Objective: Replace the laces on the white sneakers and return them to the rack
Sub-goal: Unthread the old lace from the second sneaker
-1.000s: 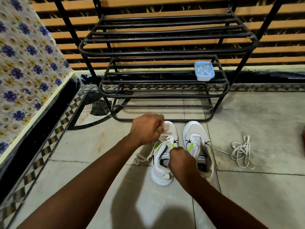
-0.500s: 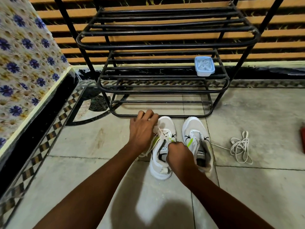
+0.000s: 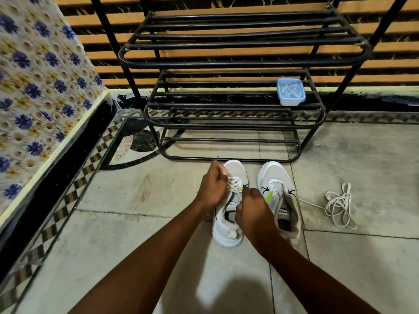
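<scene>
Moved since half a second ago: left hand (image 3: 212, 186) has shifted rightward in frame onto the lacing, its fingers now curled where they were stretched out. The right hand (image 3: 254, 211) has barely changed place.

- Left hand: centre frame, fingers curled tight at the left edge of the lace (image 3: 234, 185). I read it as gripping a strand, though the strand inside the fist is hidden.
- Right hand: just lower right of the left, thumb and fingers pinching the lace above the tongue.
- Laced sneaker (image 3: 235, 171): white, on the floor (image 3: 136, 234), centre frame, toe toward the rack (image 3: 226, 64). The lace crosses over its throat, partly under both hands.
- Other sneaker (image 3: 275, 173): just beside it on the right, parallel, green flash on its side, throat lying open.
- Loose lace (image 3: 339, 206): white, coiled on the floor right of the pair. One thin end runs toward the other sneaker; I cannot tell whether it touches.
- Rack: black metal bars, upper centre, just beyond the toes.
- Box (image 3: 291, 91): pale blue, right end of the middle shelf, contents too small to tell.
- Cloth (image 3: 34, 87): floral, upper left.
</scene>
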Motion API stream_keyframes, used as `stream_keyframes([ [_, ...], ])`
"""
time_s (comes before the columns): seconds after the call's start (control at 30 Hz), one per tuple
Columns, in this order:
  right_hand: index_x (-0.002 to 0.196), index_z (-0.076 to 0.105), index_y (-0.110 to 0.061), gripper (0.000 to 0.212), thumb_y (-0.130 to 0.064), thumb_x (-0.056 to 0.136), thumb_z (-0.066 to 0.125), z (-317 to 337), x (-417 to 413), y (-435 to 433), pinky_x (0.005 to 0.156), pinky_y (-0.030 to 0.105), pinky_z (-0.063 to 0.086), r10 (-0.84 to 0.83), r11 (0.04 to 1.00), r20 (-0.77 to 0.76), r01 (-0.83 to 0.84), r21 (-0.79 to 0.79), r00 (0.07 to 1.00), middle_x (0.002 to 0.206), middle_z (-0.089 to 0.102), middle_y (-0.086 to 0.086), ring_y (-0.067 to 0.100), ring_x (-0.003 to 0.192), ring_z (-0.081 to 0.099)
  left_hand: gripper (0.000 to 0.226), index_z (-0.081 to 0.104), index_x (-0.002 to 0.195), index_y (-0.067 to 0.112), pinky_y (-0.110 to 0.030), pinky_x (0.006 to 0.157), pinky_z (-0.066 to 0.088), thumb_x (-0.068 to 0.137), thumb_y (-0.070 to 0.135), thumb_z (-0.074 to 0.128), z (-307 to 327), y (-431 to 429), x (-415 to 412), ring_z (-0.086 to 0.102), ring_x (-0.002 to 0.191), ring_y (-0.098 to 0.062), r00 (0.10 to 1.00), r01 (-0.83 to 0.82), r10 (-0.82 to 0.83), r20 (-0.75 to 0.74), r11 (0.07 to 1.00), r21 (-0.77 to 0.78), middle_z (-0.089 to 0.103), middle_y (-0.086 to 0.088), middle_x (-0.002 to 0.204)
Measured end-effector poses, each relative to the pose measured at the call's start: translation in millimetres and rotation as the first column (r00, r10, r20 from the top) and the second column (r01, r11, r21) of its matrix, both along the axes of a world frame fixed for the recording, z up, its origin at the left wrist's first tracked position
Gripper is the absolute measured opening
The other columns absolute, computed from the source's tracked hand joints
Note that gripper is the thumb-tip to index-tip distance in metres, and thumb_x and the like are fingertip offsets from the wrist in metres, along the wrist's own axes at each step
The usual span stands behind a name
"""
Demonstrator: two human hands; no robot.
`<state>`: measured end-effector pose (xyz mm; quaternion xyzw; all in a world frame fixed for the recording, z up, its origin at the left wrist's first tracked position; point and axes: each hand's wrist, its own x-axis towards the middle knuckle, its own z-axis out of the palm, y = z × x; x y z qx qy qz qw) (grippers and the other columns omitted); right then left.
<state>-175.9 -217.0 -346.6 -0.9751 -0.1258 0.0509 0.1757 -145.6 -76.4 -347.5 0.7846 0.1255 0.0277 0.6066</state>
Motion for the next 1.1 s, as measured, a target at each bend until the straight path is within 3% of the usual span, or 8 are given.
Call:
stream_keyframes([
  [0.13,0.101,0.061,-0.002,0.051,-0.024,0.07,0.028,-19.5,2.0,0.7,0.076,0.046,0.055,-0.034,0.983,0.015,0.031,0.182,0.999,0.094,0.061,0.018,0.04,0.084,0.061,0.019,0.061,0.092,0.016,-0.032,0.079,0.047,0.074,0.022,0.061,7.8,-0.3,-3.0,0.055,0.09,-0.02,0.952,0.301,-0.289,-0.101,0.822,0.485,0.053,-0.004,0.099],
  [0.23,0.089,0.062,-0.002,0.044,-0.026,0.073,0.029,-25.5,1.9,-1.7,0.065,0.044,0.054,-0.074,0.966,0.034,0.064,0.252,0.997,0.081,0.062,0.017,0.04,0.072,0.062,0.03,0.056,0.098,0.018,-0.034,0.089,0.045,0.07,0.029,0.057,2.3,2.9,-9.2,0.047,0.104,-0.027,0.925,0.377,-0.336,-0.179,0.751,0.542,0.045,-0.009,0.106],
  [0.33,0.093,0.064,-0.002,0.038,-0.018,0.074,0.035,-25.4,0.4,-1.1,0.066,0.044,0.054,-0.101,0.951,0.054,0.08,0.299,0.993,0.08,0.064,0.017,0.039,0.072,0.063,0.016,0.052,0.1,0.012,-0.039,0.087,0.041,0.087,0.016,0.06,-7.8,4.2,-12.3,0.046,0.101,-0.029,0.923,0.347,-0.377,-0.081,0.721,0.6,0.05,-0.012,0.103],
  [0.53,0.101,0.059,0.001,0.038,0.005,0.065,0.048,-22.4,0.9,4.9,0.072,0.044,0.053,-0.134,0.921,0.011,0.121,0.369,0.991,0.087,0.062,0.019,0.039,0.08,0.061,0.016,0.045,0.093,0.021,-0.043,0.068,0.05,0.088,0.012,0.058,-0.6,2.4,-15.4,0.054,0.079,-0.027,0.924,0.32,-0.38,-0.03,0.73,0.605,0.061,-0.002,0.086],
  [0.87,0.108,0.06,0.003,0.04,0.008,0.069,0.051,-29.9,5.5,1.9,0.072,0.044,0.055,-0.114,0.933,0.092,0.075,0.351,0.989,0.088,0.065,0.02,0.041,0.082,0.063,0.008,0.058,0.089,0.012,-0.032,0.073,0.052,0.088,0.012,0.05,11.6,0.1,-13.6,0.061,0.083,-0.018,0.946,0.263,-0.319,-0.054,0.66,0.704,0.065,-0.004,0.099],
  [1.0,0.109,0.06,0.001,0.043,0.009,0.067,0.052,-33.6,6.6,-3.3,0.062,0.043,0.053,-0.127,0.927,0.129,0.071,0.369,0.984,0.081,0.063,0.021,0.042,0.074,0.062,0.013,0.055,0.08,0.012,-0.037,0.068,0.056,0.087,0.017,0.045,6.1,5.8,-9.4,0.061,0.073,-0.02,0.997,-0.058,0.039,0.061,0.931,0.36,0.065,-0.006,0.078],
  [1.07,0.114,0.058,-0.001,0.045,0.008,0.071,0.053,-34.7,5.3,-3.6,0.06,0.042,0.052,-0.113,0.937,0.134,0.061,0.343,0.984,0.081,0.062,0.019,0.041,0.072,0.062,0.019,0.05,0.077,0.012,-0.023,0.057,0.048,0.094,0.004,0.051,1.8,16.2,-5.4,0.058,0.064,-0.012,0.986,-0.168,0.165,0.034,0.96,0.225,0.061,0.004,0.069],
  [1.1,0.118,0.057,-0.002,0.047,0.007,0.072,0.054,-35.3,5.1,-2.8,0.061,0.041,0.052,-0.1,0.943,0.142,0.048,0.331,0.985,0.082,0.061,0.017,0.04,0.074,0.061,0.019,0.052,0.078,0.014,-0.021,0.058,0.048,0.093,0.003,0.058,-1.0,23.0,-4.0,0.06,0.068,-0.01,0.986,-0.168,0.163,0.039,0.935,0.311,0.062,0.006,0.073],
])
